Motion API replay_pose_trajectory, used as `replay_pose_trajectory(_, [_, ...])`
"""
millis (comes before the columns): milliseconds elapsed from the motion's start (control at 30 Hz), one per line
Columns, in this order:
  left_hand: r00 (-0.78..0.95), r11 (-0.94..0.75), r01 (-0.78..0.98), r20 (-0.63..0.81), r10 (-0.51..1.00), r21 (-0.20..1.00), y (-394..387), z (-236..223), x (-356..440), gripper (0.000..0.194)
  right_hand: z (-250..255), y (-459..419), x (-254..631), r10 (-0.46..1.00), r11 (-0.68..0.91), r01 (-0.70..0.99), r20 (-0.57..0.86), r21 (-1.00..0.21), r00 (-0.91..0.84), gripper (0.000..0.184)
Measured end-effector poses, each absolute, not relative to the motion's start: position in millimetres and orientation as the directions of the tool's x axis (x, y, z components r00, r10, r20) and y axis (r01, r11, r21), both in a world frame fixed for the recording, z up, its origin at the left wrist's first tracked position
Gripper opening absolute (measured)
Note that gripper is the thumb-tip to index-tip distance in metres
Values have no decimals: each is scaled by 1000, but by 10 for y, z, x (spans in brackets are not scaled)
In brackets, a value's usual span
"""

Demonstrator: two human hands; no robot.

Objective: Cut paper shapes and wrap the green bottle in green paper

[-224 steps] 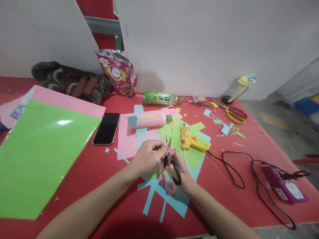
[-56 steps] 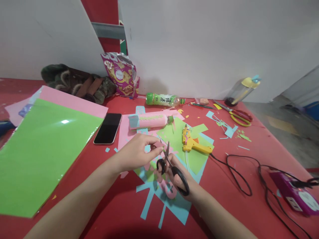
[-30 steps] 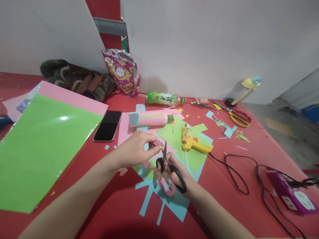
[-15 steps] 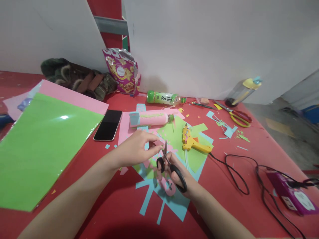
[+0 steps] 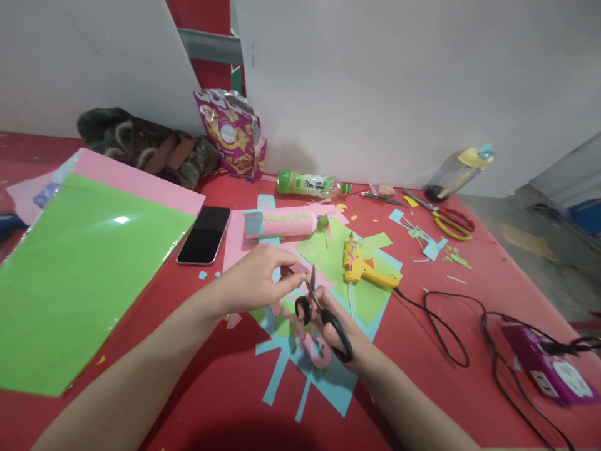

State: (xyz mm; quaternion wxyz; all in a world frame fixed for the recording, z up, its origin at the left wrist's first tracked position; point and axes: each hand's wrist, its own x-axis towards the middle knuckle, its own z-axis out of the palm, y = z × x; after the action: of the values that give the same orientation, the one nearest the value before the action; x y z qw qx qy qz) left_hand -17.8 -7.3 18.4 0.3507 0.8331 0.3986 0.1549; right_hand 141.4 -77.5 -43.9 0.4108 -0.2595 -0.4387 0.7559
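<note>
the person's right hand [image 5: 342, 313] has its fingers clamped on the black-handled scissors [image 5: 312, 287], blades pointing away from the person. the left hand [image 5: 263, 279] has thumb and forefinger pinched on a small pink paper piece [image 5: 297, 269], right up by the blades, though from here i can't tell if they touch it. below, a pink paper disc [image 5: 320, 354] lies over blue paper [image 5: 335, 388] on the red worktop [image 5: 211, 388]. a pink-wrapped bottle [image 5: 287, 224] lies just beyond the left hand, a yellow glue gun [image 5: 359, 269] near the right.
</note>
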Motion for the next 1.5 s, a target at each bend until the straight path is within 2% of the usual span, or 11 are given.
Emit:
replay_pose_trajectory(500, [636,-435,538,-9,771,722,-69,162,-183,21,-472,-760,1411,854,-281,-427,-20,-859,-520,42])
replay_pose_trajectory(700, [638,-428,580,-59,768,693,-56,180,-188,23,-501,-769,1406,847,-304,-442,-28,-844,-530,41])
replay_pose_trajectory(1133, [661,-474,608,-75,747,637,-31,192,-221,28,-530,-784,1395,849,-324,-418,-65,-849,-525,42])
replay_pose_trajectory(1500, [668,-457,598,-95,738,658,-36,207,-221,29,-454,-765,1406,834,-315,-370,-68,-874,-548,44])
